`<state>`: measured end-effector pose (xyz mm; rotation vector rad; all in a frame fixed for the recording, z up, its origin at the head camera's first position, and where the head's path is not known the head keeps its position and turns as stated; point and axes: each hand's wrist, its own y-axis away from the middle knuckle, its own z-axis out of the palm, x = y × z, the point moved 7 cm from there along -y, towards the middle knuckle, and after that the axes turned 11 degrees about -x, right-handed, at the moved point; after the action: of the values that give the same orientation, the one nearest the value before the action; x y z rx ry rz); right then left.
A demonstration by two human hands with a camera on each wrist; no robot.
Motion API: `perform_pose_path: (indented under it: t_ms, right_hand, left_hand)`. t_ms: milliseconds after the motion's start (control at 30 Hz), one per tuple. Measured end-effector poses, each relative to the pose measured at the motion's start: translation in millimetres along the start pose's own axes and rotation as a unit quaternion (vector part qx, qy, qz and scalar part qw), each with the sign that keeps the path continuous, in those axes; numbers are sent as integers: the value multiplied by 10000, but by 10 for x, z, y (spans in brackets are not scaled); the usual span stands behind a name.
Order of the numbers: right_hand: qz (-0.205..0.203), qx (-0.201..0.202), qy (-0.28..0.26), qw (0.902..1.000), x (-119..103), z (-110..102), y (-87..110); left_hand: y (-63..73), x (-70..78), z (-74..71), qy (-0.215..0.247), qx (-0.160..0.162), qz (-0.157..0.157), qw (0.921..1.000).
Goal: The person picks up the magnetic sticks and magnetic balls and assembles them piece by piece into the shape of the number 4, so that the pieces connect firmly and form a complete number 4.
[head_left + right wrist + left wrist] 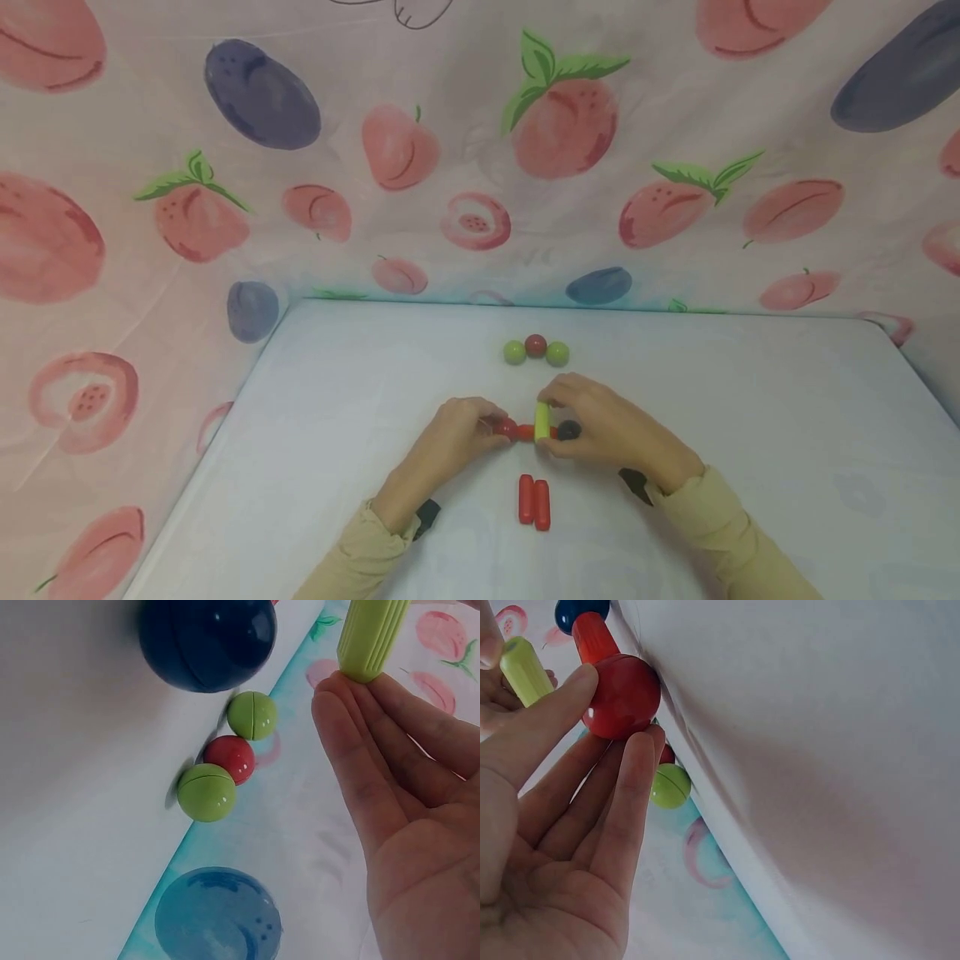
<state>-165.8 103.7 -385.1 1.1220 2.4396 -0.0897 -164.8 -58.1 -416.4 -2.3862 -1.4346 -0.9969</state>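
My left hand (pixel 459 433) pinches a glossy red ball (pixel 507 429) between thumb and fingers. From that ball a red rod (pixel 527 432) runs to a dark blue ball (pixel 569 430) at its right end, as the left wrist view also shows. Crosswise over the rod in the head view is a ribbed yellow-green rod (pixel 542 422), its two ends pinched by my right hand (pixel 607 421). In the right wrist view the yellow-green rod (pixel 371 637) appears apart from the blue ball (pixel 210 641). Whether it touches the red rod cannot be told.
Behind the hands, a red ball (pixel 536 345) sits between a left green ball (pixel 514 352) and a right green ball (pixel 557 353). Nearer the front lie two red rods (pixel 527 498) side by side. A fruit-patterned cloth (pixel 480 150) hangs beyond the white table (pixel 360 367).
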Motion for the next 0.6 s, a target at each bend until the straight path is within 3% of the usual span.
perform_pose_path:
  t_ms: [600]
  right_hand:
    - [-194,285,386,9987,36,32,-153]
  left_hand:
    - [13,-5,14,145,-40,102,9998]
